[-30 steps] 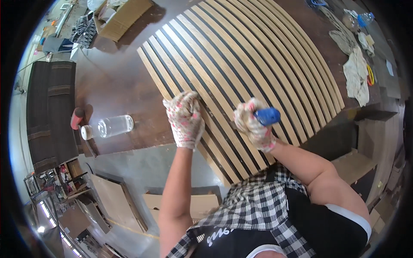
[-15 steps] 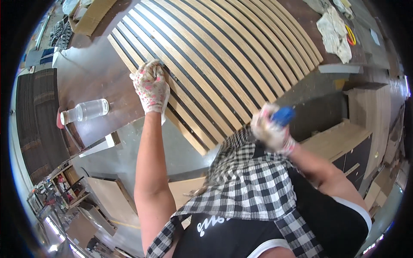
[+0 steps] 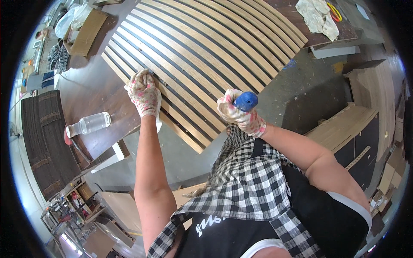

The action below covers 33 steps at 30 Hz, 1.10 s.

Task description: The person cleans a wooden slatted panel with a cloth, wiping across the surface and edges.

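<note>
A slatted wooden panel (image 3: pixel 189 56), pale slats over a dark backing, lies across the brown table and juts past its near edge. My left hand (image 3: pixel 144 92), in a white glove with pink spots, is closed and rests on the panel's left slats. A piece of white cloth (image 3: pixel 159 120) shows from under its palm; the fingertips are hidden. Over the panel's near right edge, my right hand (image 3: pixel 241 112), gloved alike, wraps round a tool with a rounded blue handle (image 3: pixel 246 102). The handle's end faces up, and the tool's working end is hidden.
A clear bottle (image 3: pixel 94 123) lies on the table (image 3: pixel 92 81) at left. Behind it stands an open cardboard box (image 3: pixel 88 32). A whitish cloth (image 3: pixel 317 19) lies at the far right. Stacked boards (image 3: pixel 344 124) stand right of me, beyond the grey floor.
My right hand has moved left with the blue-handled tool, closer over the panel edge. My left hand stays on the slats. The whole view has shifted slightly.
</note>
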Motion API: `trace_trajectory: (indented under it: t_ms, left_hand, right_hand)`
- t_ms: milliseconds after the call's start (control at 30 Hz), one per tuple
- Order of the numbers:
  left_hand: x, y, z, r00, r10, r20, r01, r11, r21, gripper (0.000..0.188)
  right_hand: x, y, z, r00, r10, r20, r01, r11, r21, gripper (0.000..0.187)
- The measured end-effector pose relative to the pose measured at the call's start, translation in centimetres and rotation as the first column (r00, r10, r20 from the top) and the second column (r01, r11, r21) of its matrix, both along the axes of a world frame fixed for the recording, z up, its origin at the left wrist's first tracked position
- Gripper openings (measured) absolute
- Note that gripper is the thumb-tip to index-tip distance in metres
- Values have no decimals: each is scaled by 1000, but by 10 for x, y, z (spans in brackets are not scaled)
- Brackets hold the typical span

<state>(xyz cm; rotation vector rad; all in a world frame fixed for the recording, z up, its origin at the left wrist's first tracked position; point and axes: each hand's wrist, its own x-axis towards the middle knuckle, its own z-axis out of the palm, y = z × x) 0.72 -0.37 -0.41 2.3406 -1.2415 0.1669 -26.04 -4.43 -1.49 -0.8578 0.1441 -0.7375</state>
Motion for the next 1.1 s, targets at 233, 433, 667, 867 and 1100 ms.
trace_trajectory:
  t_ms: [233, 433, 667, 867, 1100]
  left_hand:
    - [-7, -7, 2, 1000, -18, -12, 18, 1000, 2, 17]
    - [-19, -12, 11, 984, -7, 181, -22, 988, 156, 17]
    - [-18, -8, 12, 975, -2, 222, -48, 974, 221, 19]
    - [-19, -9, 12, 981, -16, 191, -21, 982, 186, 20]
    - [-19, -6, 11, 967, -32, 254, -17, 983, 185, 19]
  right_hand:
    - [41, -22, 2, 995, -87, -45, 96, 959, 268, 14]
    - [-1, 2, -31, 842, -45, 537, -257, 842, 474, 26]
    - [34, -11, 6, 975, -208, -84, 224, 928, 298, 14]
    - [24, -3, 20, 995, -100, -3, 95, 931, 354, 13]
    - [28, -1, 8, 948, -121, 293, 15, 941, 339, 9]
